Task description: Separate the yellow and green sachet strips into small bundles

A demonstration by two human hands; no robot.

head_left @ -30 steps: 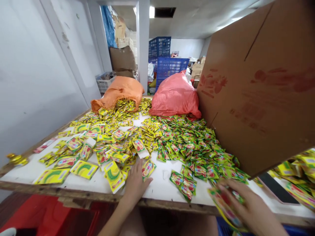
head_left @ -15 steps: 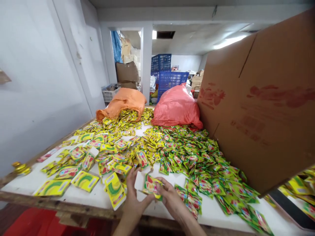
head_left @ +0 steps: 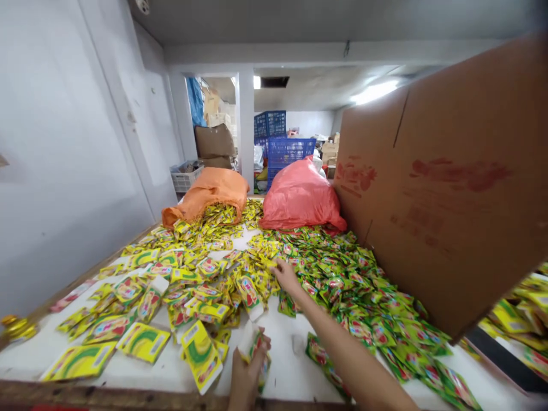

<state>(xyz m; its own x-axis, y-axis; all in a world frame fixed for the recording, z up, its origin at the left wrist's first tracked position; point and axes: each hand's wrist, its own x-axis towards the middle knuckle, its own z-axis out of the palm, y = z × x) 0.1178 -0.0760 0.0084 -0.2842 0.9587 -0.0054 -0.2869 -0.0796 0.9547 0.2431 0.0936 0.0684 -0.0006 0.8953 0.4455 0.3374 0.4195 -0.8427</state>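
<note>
Prob. a packing workshop or sm. factory rm. Evidence: a wood-edged worktable (head_left: 287, 328) w/ bulk qty of yellow packets (head_left: 143, 342) and green sachets (head_left: 338, 265), heaped loose; an orange sack (head_left: 220, 185) lying open, yellow packets at its mouth; a bulging red sack (head_left: 299, 197) next to it; a lg. printed cardboard carton (head_left: 449, 188) on the R side. In back, storage: stacked blue plastic crates (head_left: 291, 151), cardboard boxes (head_left: 329, 152), etc., under a ceiling light (head_left: 377, 92).

Left hand (head_left: 247, 370) holding packet (head_left: 248, 342), right (head_left: 287, 278) perhaps touching sachets (head_left: 262, 264)
</note>
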